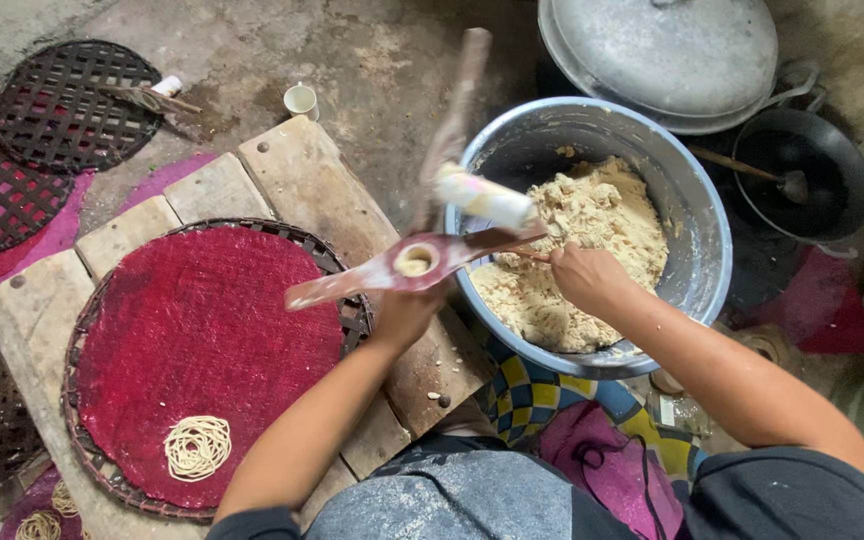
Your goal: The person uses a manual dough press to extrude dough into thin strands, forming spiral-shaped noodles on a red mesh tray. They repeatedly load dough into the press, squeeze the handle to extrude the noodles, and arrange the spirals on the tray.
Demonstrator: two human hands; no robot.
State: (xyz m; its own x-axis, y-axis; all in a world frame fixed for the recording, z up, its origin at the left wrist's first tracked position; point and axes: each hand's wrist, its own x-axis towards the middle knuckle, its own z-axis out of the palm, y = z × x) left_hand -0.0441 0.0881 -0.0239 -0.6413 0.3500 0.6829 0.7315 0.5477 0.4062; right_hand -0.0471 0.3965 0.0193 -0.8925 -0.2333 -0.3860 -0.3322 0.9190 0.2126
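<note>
The person sits on a rough grey concrete floor (392,60) and looks down at both hands. The left hand (407,312) is closed around the underside of a reddish wooden press (407,265), a flat piece with a round hole full of pale dough. A blurry second wooden arm sticks up from it toward 12 o'clock. The right hand (582,275) is closed too, gripping the press at its 3 o'clock end, right over the rim of the pot. A short roll wrapped in pale plastic (487,197) lies just above the press.

At 3 o'clock from the press stands a big metal pot (697,215) with crumbly tan dough (592,240) inside. Behind it, at 1 o'clock, sits a large silver lid (667,50). Next to that is a black pan (822,170) with a ladle in it.

At 9 o'clock lie thick wooden boards (302,170) on the floor. On them rests a round woven tray (347,310) covered with a dark red mat (197,340). One small coil of pale noodle strings (198,447) sits on the mat near 6 o'clock. More dark woven trays (62,100) lie at 10 o'clock, on pink cloth. A small white cup (301,99) stands on the floor at 11 o'clock. The person's lap shows a bright cloth with yellow and blue checks (542,400).
</note>
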